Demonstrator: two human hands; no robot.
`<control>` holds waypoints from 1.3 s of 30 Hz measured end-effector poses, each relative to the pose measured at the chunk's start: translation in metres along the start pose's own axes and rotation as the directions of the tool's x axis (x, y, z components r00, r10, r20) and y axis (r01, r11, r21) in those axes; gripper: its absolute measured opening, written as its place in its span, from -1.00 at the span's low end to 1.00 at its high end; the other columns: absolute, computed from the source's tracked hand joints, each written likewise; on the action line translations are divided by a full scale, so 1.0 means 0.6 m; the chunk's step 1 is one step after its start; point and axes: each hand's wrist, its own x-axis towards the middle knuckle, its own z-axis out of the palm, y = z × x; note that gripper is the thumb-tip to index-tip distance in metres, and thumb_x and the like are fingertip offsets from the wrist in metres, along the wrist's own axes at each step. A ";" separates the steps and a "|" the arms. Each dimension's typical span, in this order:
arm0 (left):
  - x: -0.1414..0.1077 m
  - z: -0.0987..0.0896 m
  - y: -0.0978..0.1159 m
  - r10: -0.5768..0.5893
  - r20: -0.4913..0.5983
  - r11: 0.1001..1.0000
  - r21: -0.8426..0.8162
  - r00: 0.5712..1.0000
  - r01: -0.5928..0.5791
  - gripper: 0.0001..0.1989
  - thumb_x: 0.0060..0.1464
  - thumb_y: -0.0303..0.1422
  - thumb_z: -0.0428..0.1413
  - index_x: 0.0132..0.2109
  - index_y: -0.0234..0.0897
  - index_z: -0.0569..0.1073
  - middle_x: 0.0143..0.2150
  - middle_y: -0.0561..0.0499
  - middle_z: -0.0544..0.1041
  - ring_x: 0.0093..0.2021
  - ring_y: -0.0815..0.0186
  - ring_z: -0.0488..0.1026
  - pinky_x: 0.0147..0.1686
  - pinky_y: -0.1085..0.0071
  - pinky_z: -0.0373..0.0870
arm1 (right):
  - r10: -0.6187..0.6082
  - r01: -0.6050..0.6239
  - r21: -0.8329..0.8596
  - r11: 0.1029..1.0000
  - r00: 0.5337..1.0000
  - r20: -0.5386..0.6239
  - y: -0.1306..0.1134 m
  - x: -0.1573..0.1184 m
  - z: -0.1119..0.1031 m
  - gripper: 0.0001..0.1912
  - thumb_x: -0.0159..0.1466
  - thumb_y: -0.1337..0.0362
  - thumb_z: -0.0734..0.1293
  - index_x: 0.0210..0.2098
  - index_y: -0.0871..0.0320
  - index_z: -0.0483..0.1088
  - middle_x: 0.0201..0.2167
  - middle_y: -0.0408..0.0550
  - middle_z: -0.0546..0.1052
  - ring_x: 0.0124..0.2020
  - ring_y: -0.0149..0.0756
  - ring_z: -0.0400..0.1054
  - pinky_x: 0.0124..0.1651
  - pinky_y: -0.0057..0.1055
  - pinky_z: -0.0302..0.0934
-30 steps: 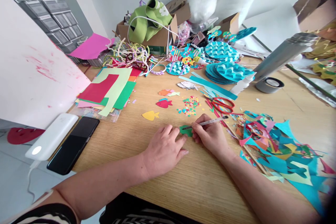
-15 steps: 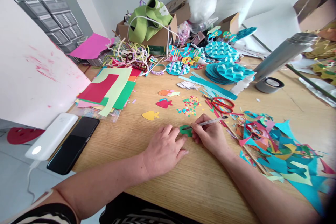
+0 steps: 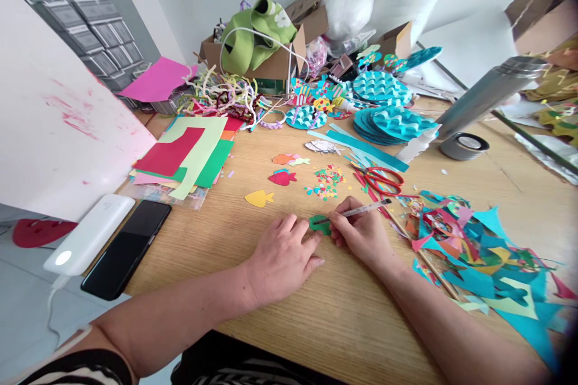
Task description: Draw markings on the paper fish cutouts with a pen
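My right hand point(image 3: 361, 231) is closed around a slim pen point(image 3: 366, 208), its tip down on a small green paper piece point(image 3: 320, 224). My left hand point(image 3: 284, 255) lies flat with fingers stretched out, fingertips at the left edge of that green paper. Part of the paper is hidden under my hands. Beyond them lie a yellow paper fish point(image 3: 258, 198), a red paper fish point(image 3: 282, 177), an orange paper fish point(image 3: 282, 159) and a white drawn fish point(image 3: 322, 146). Small confetti bits point(image 3: 329, 177) are heaped just past my right hand.
Red-handled scissors point(image 3: 383, 181) and a heap of paper scraps point(image 3: 483, 246) lie to the right. A steel flask point(image 3: 487, 99) leans behind a glue bottle point(image 3: 418, 143). Coloured paper sheets point(image 3: 210, 162), a phone point(image 3: 129, 249) and a white power bank point(image 3: 90, 231) are at left.
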 end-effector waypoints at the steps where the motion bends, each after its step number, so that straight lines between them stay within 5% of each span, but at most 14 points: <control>1: 0.000 0.000 0.000 0.001 0.000 1.000 0.000 1.000 -0.001 -0.61 0.26 -0.14 0.07 0.15 -0.22 0.40 -0.03 -0.08 0.42 0.01 0.10 0.29 0.01 0.14 0.33 | 0.002 -0.002 0.006 1.000 1.000 0.000 0.000 0.000 0.000 -0.78 0.11 0.19 0.38 -0.48 0.07 0.22 -0.73 -0.26 0.39 -0.76 -0.42 0.25 -0.71 -0.53 0.12; 39: -0.002 -0.003 0.002 -0.007 0.005 1.000 -0.004 1.000 0.007 -0.59 0.26 -0.15 0.08 0.16 -0.21 0.38 -0.01 -0.08 0.41 0.03 0.11 0.28 0.03 0.15 0.32 | -0.117 0.110 -0.120 0.987 0.992 -0.051 0.004 0.000 -0.001 -0.80 0.14 0.20 0.34 -0.52 0.08 0.23 -0.71 -0.25 0.31 -0.72 -0.44 0.15 -0.66 -0.49 0.00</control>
